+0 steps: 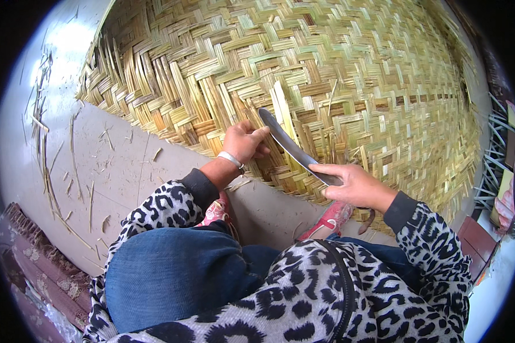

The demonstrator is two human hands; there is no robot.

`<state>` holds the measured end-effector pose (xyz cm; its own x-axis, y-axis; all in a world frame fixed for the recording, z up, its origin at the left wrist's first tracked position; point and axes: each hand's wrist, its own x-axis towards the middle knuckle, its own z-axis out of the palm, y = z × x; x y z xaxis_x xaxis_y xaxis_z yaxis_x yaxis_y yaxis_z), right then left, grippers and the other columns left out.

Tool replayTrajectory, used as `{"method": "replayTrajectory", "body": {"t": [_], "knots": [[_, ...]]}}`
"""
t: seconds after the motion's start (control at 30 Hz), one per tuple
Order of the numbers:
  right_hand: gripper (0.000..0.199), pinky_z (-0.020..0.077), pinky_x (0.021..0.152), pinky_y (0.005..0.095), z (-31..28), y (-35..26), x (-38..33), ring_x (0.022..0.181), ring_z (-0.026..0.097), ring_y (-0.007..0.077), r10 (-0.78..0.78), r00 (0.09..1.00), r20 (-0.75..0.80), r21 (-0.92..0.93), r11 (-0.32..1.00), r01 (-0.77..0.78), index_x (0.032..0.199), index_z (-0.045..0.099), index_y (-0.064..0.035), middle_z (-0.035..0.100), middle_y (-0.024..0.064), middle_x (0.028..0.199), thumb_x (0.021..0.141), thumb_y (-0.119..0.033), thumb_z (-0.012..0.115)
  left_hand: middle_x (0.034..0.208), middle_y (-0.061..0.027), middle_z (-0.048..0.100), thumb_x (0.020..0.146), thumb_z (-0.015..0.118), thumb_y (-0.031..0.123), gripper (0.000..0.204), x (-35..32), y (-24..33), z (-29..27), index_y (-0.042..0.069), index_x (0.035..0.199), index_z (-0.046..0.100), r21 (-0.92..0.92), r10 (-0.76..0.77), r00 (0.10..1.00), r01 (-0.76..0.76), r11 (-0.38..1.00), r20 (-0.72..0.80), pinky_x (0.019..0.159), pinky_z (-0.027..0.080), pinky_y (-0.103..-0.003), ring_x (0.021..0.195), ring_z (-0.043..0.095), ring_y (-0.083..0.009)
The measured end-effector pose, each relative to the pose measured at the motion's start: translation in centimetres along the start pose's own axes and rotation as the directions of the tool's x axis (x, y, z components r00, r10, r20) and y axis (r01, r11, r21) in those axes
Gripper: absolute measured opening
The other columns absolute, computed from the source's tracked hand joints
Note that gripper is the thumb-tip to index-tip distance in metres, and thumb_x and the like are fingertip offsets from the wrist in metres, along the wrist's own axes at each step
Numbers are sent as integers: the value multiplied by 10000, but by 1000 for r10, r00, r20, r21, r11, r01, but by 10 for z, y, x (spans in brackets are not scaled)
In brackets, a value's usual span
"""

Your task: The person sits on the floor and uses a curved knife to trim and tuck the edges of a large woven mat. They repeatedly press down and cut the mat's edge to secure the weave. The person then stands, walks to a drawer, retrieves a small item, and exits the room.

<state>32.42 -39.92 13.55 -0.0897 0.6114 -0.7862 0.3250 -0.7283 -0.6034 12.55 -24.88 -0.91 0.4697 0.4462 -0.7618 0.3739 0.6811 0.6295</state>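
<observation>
A large mat (349,74), woven from flat pale-green and straw-coloured strips, spreads across the floor in front of me. My right hand (357,186) grips the near end of a long, slightly curved grey metal blade (292,147). The blade slants up and left over the mat's near edge, its rounded far end beside my left fingers. My left hand (247,142) is closed at that edge, thumb and forefinger together by the blade; whatever they hold is hidden. Between blade and weave, a pale loose strip (282,103) sticks up.
Loose straw scraps (46,154) litter the grey tiled floor (120,177) at left. A red patterned shoe (216,211) and another red shoe (332,218) are close to the mat's near edge. Fringed maroon cloth (46,263) lies at lower left; a metal rack (498,154) stands at right.
</observation>
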Motion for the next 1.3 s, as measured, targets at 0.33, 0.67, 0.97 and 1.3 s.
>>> {"method": "replayTrajectory", "body": {"t": [0.33,0.67,0.97,1.3], "knots": [[634,523,624,442,38,14,25,619,655,353,-34,970,-242,-528,843,-102,1433,529,-242,659,179,700,808,-244,633,755,-8,629,943,706,349,272,0,8,1,94,933,609,-222,-170,985,173,960,32,514,503,-270,616,665,-149],[647,531,615,482,41,26,43,617,653,373,-115,953,-279,-592,802,-77,1430,526,-261,646,185,673,790,-248,626,565,-32,571,972,651,296,329,-9,8,5,98,719,580,-171,-338,914,378,910,223,409,435,-296,436,540,-147],[670,537,608,487,40,25,45,601,651,367,-134,954,-267,-622,780,-64,1446,505,-262,644,179,656,788,-242,624,660,-67,637,913,729,396,381,9,16,7,20,893,672,13,-182,983,182,983,-3,447,513,-315,494,631,-172],[651,528,578,473,31,9,22,587,653,348,-148,964,-220,-736,674,-64,1431,519,-246,658,168,672,791,-262,635,760,-172,694,816,728,554,474,-2,15,-1,80,795,737,864,330,938,-253,434,109,704,529,-462,767,672,-373]]}}
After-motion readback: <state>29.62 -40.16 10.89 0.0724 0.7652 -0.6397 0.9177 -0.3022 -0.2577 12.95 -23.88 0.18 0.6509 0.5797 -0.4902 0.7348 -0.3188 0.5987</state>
